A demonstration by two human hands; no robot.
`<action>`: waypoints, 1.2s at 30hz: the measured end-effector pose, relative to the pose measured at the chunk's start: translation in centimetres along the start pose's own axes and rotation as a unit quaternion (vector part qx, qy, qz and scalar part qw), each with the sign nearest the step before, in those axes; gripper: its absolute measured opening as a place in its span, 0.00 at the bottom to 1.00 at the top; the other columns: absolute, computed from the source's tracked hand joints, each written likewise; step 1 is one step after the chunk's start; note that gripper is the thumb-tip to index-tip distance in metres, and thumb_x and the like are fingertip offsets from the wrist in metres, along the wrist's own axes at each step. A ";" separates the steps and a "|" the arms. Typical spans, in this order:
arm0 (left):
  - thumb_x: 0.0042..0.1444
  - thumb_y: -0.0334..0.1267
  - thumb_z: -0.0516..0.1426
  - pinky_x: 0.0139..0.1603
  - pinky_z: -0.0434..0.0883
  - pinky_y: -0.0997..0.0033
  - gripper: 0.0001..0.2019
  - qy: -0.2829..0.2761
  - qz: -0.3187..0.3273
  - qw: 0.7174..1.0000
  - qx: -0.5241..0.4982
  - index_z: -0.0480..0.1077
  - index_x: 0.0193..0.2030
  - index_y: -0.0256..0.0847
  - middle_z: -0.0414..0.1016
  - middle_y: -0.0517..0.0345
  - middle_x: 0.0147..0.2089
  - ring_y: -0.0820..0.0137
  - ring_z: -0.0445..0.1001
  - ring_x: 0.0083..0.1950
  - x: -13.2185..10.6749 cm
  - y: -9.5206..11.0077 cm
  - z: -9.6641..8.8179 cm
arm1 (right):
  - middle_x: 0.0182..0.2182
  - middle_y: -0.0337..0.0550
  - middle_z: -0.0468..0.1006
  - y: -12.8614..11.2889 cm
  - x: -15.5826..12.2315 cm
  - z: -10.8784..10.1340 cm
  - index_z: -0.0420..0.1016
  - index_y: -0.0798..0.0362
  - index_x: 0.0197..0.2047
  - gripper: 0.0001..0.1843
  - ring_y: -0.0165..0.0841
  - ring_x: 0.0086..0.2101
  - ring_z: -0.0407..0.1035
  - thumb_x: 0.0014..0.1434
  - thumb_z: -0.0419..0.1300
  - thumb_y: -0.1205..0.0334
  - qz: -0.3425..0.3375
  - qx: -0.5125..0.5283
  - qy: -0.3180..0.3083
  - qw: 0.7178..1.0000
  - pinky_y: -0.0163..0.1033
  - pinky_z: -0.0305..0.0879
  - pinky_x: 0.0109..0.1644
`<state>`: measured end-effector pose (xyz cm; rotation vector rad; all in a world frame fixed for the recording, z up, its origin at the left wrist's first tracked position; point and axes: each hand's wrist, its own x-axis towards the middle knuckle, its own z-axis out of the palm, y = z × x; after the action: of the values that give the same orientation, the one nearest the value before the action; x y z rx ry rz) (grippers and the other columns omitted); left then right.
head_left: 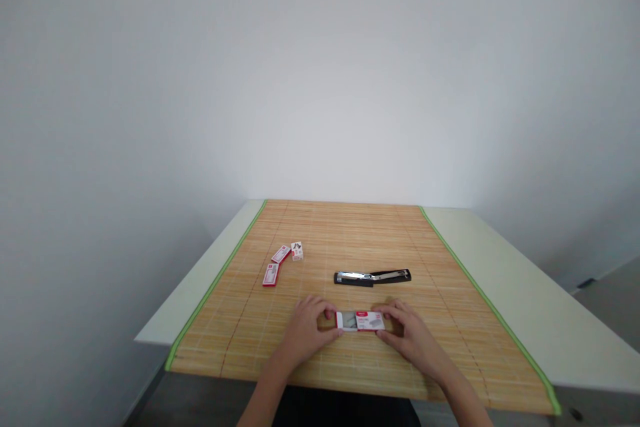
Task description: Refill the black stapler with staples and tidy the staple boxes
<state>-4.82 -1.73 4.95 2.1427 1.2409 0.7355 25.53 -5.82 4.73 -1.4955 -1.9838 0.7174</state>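
A red and white staple box point(370, 321) lies in front of me on the bamboo mat, its inner tray point(349, 320) slid partly out to the left. Grey staple strips show in the tray. My left hand point(310, 324) grips the tray's left end between thumb and fingers. At the opposite end, my right hand point(407, 330) pinches the printed sleeve. Just beyond the hands, a black stapler point(373, 277) lies opened out flat, with its metal parts facing up.
Two red and white boxes point(271, 274) and a small white box point(297, 251) lie at the left of the bamboo mat point(350, 227). The green-edged mat covers the middle of a white table point(480, 247). A pale wall point(340, 80) stands behind it.
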 end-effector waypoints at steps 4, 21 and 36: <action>0.51 0.46 0.70 0.51 0.63 0.64 0.15 0.000 -0.002 1.000 0.001 0.76 0.44 0.48 0.76 0.60 0.43 0.62 0.71 0.47 0.1 0.2 0.1 | 0.45 0.45 0.76 -0.6 0.6 -0.1 0.79 0.45 0.54 0.20 0.42 0.48 0.70 0.59 0.66 0.53 0.003 -0.002 -0.009 1.000 0.45 0.66 0.53; 0.49 0.45 0.70 0.49 0.62 0.65 0.15 0.008 0.011 1.000 0.000 0.75 0.42 0.47 0.76 0.60 0.42 0.61 0.71 0.47 0.1 0.1 0.0 | 0.31 0.45 0.83 -8.4 8.5 0.4 0.83 0.48 0.30 0.03 0.43 0.39 0.75 0.49 0.69 0.65 -0.203 -0.276 -0.177 0.923 0.44 0.61 0.50; 0.50 0.45 0.69 0.51 0.62 0.64 0.15 0.000 0.011 1.000 0.008 0.76 0.43 0.48 0.76 0.59 0.42 0.61 0.71 0.47 0.0 0.2 0.0 | 0.29 0.38 0.80 -7.1 7.4 -0.2 0.79 0.49 0.32 0.03 0.36 0.34 0.73 0.51 0.65 0.64 -0.153 -0.157 -0.116 0.969 0.38 0.62 0.43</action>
<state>-4.71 -1.79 5.11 2.1729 1.2293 0.7361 19.14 -0.36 10.61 -1.2696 -2.5337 0.4785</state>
